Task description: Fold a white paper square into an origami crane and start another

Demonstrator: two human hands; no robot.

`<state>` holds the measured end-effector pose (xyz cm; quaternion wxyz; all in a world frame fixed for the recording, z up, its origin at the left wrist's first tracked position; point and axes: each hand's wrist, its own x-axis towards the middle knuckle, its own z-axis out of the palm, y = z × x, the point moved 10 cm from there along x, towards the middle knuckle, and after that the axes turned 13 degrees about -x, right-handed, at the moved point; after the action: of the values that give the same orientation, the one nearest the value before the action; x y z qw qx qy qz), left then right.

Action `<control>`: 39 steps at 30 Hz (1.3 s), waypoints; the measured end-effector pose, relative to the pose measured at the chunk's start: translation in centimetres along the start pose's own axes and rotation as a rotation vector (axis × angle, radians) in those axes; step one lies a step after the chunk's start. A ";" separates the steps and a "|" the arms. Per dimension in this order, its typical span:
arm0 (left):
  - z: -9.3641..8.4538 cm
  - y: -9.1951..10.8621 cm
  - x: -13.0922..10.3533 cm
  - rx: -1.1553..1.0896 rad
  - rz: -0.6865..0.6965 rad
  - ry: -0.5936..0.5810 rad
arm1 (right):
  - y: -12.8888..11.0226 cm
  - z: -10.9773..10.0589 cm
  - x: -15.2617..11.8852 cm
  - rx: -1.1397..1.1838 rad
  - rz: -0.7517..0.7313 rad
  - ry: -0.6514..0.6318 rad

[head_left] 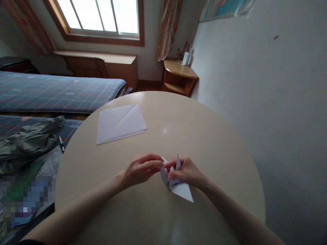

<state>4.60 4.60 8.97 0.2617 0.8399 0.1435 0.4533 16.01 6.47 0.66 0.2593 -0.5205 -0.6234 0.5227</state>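
A folded white paper figure (182,191) with several pointed flaps is held just over the near middle of the round table (204,136). My right hand (187,172) is closed on it, thumb and fingers pinching its middle folds. From the other side, my left hand (143,167) has its fingertips pressed on the figure's left flap. One thin point stands up between the right hand's fingers, and a wide flap spreads toward me. My fingers hide part of the folds. Farther off to the left lies a stack of white paper sheets (120,124), the top one creased diagonally.
Left of the table is a bed with a plaid mattress (56,92), holding a crumpled grey-green garment (30,139) and a pen (61,144). A white wall (281,119) runs along the right. Beyond stand a desk (120,59) under the window and a small corner shelf (180,69).
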 end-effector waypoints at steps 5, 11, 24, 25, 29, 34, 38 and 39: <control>0.0 0.8 -0.2 0.064 0.108 0.011 | -0.9 -0.6 -0.3 -0.102 -0.134 0.136; -0.6 1.4 -0.5 0.195 0.204 0.111 | -2.3 -1.5 -0.9 -0.273 -0.243 0.288; -0.2 1.4 -0.6 0.210 0.212 0.093 | -5.0 -2.4 -2.9 -0.396 -0.505 0.519; -0.2 1.5 -0.6 0.212 0.214 0.098 | -5.3 -2.4 -3.1 -0.408 -0.533 0.534; -0.2 2.0 -0.8 0.287 0.265 0.103 | -5.8 -2.2 -3.6 -0.423 -0.585 0.557; -0.4 2.3 -0.8 0.344 0.280 0.115 | -6.1 -1.9 -3.7 -0.425 -0.606 0.561; -0.5 2.5 -0.9 0.314 0.293 0.124 | -6.4 -1.9 -4.0 -0.437 -0.626 0.572; -0.6 2.6 -0.9 0.311 0.298 0.129 | -6.4 -1.9 -4.0 -0.439 -0.627 0.574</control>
<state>3.64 2.20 10.07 0.0494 0.8514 0.1025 0.5121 16.52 4.05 8.10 0.4500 -0.4731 -0.7493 0.1104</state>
